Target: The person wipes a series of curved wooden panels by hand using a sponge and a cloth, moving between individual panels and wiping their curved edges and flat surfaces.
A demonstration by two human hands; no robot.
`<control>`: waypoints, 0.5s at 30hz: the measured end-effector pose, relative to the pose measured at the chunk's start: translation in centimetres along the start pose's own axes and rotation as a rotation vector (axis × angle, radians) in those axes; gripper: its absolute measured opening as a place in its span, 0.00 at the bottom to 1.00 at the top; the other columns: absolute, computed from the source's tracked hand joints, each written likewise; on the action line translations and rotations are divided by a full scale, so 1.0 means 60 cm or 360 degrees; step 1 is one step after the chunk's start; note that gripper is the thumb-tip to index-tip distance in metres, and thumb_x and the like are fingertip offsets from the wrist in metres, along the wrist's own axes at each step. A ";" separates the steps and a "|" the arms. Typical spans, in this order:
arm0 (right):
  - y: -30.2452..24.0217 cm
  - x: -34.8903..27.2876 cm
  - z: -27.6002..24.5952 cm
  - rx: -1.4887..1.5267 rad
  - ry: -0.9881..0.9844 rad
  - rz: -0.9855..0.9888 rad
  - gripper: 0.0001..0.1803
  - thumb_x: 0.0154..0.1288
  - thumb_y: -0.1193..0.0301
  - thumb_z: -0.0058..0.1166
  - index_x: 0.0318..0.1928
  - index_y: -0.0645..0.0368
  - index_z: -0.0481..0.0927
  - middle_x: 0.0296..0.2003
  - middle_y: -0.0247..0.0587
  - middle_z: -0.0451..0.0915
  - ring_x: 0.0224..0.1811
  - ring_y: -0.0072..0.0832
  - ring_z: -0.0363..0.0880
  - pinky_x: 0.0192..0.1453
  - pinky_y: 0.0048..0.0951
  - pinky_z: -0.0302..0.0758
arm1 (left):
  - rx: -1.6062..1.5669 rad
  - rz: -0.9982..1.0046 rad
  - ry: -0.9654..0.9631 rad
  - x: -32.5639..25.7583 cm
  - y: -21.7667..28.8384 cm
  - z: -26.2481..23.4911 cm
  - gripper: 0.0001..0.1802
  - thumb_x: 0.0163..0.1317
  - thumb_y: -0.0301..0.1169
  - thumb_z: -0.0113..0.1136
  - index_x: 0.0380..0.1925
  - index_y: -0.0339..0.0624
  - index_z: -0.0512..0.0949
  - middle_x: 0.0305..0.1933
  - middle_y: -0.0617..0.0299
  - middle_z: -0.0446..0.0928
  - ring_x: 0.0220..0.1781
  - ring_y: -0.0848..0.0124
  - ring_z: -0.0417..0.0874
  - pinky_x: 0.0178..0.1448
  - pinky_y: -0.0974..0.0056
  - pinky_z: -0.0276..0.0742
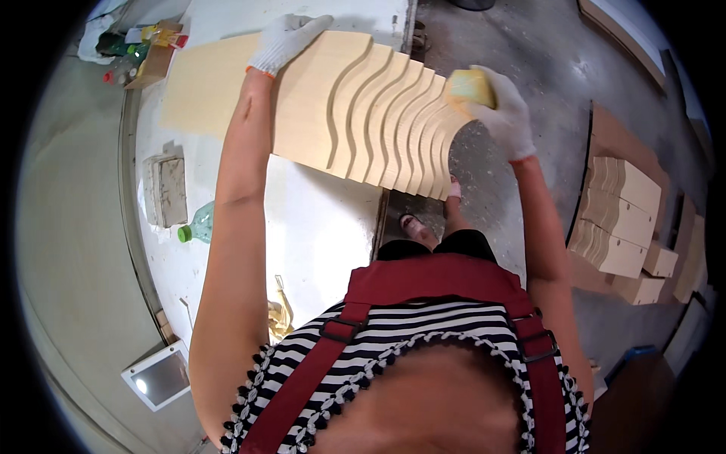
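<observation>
A fanned stack of pale wooden boards (302,113) with wavy edges lies across the white table, its stepped right end jutting past the table's edge. My left hand (287,45), in a white knit glove with an orange cuff, grips the stack's far edge, thumb stretched to the right; its other fingertips are hidden behind the edge. My right hand (503,113), also gloved and slightly blurred, is closed around a yellow sponge block (469,89). That block touches the far right corner of the stepped ends.
The white table (318,219) carries a green-capped bottle (200,225) and a worn whitish block (165,191). A cardboard box (157,64) with bottles stands far left. On the right, more wavy boards (624,216) sit on cardboard above the grey floor (522,45).
</observation>
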State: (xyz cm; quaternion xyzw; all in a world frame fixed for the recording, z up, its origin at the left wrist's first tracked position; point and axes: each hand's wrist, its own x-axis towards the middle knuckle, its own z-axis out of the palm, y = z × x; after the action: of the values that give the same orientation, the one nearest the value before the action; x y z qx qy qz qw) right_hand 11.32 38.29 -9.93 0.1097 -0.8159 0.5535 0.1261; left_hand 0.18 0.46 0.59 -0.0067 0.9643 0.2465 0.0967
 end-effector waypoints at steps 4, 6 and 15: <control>0.046 0.046 -0.020 -0.0440 -0.0300 0.0104 0.32 0.56 0.64 0.68 0.62 0.57 0.80 0.48 0.47 0.83 0.49 0.37 0.84 0.56 0.33 0.79 | -0.0007 0.0005 0.0035 0.004 0.001 0.002 0.35 0.65 0.64 0.57 0.39 0.40 0.89 0.31 0.59 0.86 0.34 0.68 0.84 0.45 0.62 0.78; 0.079 0.047 -0.049 -0.0811 -0.0220 0.0029 0.33 0.54 0.62 0.70 0.61 0.57 0.80 0.46 0.48 0.83 0.47 0.41 0.83 0.55 0.35 0.79 | 0.0008 0.0013 0.0014 0.007 0.001 0.000 0.35 0.65 0.64 0.57 0.38 0.40 0.89 0.30 0.59 0.86 0.33 0.68 0.84 0.45 0.63 0.78; -0.061 0.080 0.055 -0.0075 -0.0240 -0.0190 0.31 0.57 0.62 0.70 0.60 0.57 0.79 0.47 0.49 0.82 0.48 0.42 0.83 0.55 0.35 0.77 | -0.0037 -0.0040 0.0031 0.000 0.002 0.011 0.36 0.63 0.66 0.56 0.35 0.41 0.88 0.28 0.59 0.84 0.32 0.67 0.83 0.43 0.61 0.77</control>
State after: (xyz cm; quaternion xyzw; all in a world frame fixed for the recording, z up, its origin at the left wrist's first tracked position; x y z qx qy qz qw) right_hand 7.69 33.73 -6.35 0.1964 -0.8279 0.5158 0.0995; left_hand 0.29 0.88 0.11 -0.0223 0.9621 0.2564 0.0905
